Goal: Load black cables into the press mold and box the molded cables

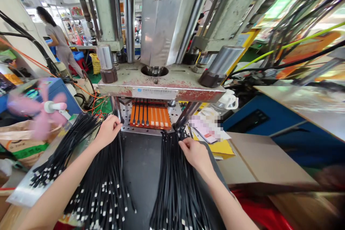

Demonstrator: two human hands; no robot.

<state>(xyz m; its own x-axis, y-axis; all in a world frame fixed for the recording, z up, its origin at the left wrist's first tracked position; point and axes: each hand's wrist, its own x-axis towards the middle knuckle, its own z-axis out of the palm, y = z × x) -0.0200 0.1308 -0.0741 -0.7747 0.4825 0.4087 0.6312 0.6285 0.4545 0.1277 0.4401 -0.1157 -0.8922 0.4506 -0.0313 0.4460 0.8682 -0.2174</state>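
Note:
My left hand (108,130) rests on the top end of a bundle of black cables with white-tipped ends (102,187), fingers curled around a few strands near the machine's left post. On the right, my right hand (194,153) is pressed on a second bundle of black cables (175,190), its fingers pinching strands at the upper end. Between and beyond my hands sits an orange mould fixture (150,115) with three black cables laid in its left slots, under the machine's rusty steel plate (161,88).
A pink fan (40,109) spins at the left beside a third spread of cables (63,147). Yellow papers and a blurred card (212,136) lie right of the fixture. Cardboard boxes (264,165) stand at the right. A person (60,45) stands far back left.

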